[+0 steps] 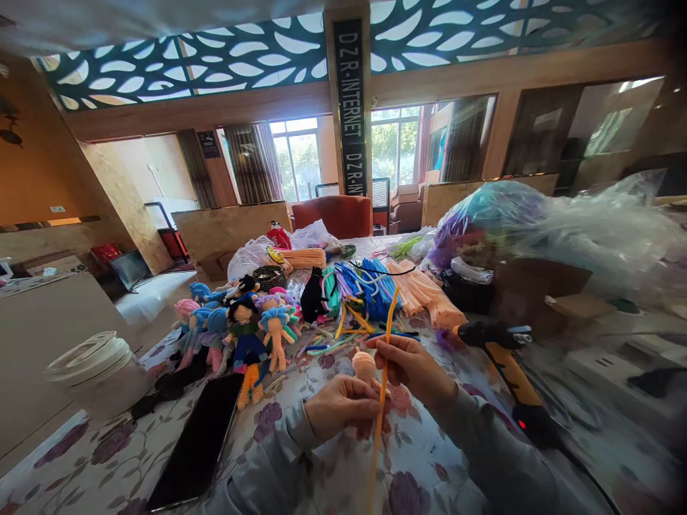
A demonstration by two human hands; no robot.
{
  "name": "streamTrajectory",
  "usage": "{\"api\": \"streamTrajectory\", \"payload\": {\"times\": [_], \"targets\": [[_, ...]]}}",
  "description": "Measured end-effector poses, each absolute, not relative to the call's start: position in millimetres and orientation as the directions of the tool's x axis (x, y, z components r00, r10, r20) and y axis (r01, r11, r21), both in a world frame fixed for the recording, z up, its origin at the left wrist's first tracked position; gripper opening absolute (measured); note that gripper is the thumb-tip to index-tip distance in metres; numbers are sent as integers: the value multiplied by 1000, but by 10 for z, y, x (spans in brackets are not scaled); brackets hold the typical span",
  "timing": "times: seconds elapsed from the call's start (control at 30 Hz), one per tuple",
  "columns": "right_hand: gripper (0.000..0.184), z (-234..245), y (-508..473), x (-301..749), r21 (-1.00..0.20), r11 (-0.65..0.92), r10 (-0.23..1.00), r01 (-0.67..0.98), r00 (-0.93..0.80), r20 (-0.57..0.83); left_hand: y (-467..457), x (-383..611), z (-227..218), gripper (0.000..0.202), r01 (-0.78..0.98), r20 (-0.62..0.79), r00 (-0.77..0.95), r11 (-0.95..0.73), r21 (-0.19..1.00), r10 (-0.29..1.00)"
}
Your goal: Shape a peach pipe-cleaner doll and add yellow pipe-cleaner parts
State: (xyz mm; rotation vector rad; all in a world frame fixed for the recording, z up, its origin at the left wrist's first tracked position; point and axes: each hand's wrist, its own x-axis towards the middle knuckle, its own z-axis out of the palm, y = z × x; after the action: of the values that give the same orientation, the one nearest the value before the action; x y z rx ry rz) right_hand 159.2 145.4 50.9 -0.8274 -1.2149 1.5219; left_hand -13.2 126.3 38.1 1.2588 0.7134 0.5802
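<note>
Both our hands are on one orange pipe cleaner (391, 315): left hand (340, 409) pinches it lower down, right hand (416, 363) pinches higher, thumb against fingers on each. It stands near upright between us, top free, lower end running toward the bottom of view.

Status, as we read it: this strip is unshaped, just a slight bend near the top. Peach figure (363, 361) is just behind our hands, partly hidden; head end looks wound, can't tell about the rest. No orange visible on it, so we'd call joining not done.

Done pile: group of small dolls (276, 336) left of us on the surface (429, 458), most with hair and clothes on, so they look near complete. Stock left: blue strips (376, 290), peach strips (424, 290). Glue gun (509, 372) lies right, red light on, not in hand.
</note>
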Motion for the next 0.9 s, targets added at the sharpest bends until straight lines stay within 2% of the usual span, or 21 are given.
{"api": "streamTrajectory", "payload": {"times": [0.07, 0.13, 0.17, 0.23, 0.3, 0.37, 0.53, 0.67, 0.77, 0.83, 0.9], "targets": [[42, 506, 1486, 1632, -943, -44, 970, -331, -241, 39, 1344, -163, 364, 33, -78, -134, 515, 201, 976, 847], [43, 506, 1526, 1686, -949, -38, 978, -312, -204, 28, 1444, -207, 343, 35, -123, -81, 301, 123, 985, 950], [44, 506, 1545, 1713, -964, -26, 981, -266, -193, 27, 1491, -231, 330, 34, -87, -36, 199, 54, 995, 979], [45, 503, 1580, 1757, -996, -6, 983, -86, -185, 10, 1559, -275, 305, 31, 130, 106, 75, -115, 985, 992], [40, 490, 1604, 1776, -994, -7, 982, 107, -188, -27, 1578, -301, 288, 27, 408, 228, 83, -241, 881, 970], [31, 460, 1616, 1772, -974, -18, 979, 226, -193, -63, 1554, -307, 288, 30, 564, 270, 134, -298, 770, 953], [19, 328, 1627, 1732, -938, 15, 975, 347, -212, -63, 1448, -287, 359, 26, 678, 230, 262, -349, 647, 937], [26, 229, 1651, 1706, -899, 85, 976, 429, -215, -11, 1423, -284, 375, 22, 708, 213, 291, -360, 607, 933], [29, 198, 1667, 1677, -880, 129, 975, 458, -220, 28, 1443, -271, 345, 24, 660, 166, 264, -303, 687, 950], [27, 205, 1669, 1663, -877, 155, 975, 454, -213, 62, 1467, -255, 322, 26, 528, 145, 237, -253, 811, 961], [25, 235, 1662, 1662, -880, 180, 979, 441, -172, 114, 1492, -239, 308, 29, 326, 135, 202, -196, 925, 970]]}}
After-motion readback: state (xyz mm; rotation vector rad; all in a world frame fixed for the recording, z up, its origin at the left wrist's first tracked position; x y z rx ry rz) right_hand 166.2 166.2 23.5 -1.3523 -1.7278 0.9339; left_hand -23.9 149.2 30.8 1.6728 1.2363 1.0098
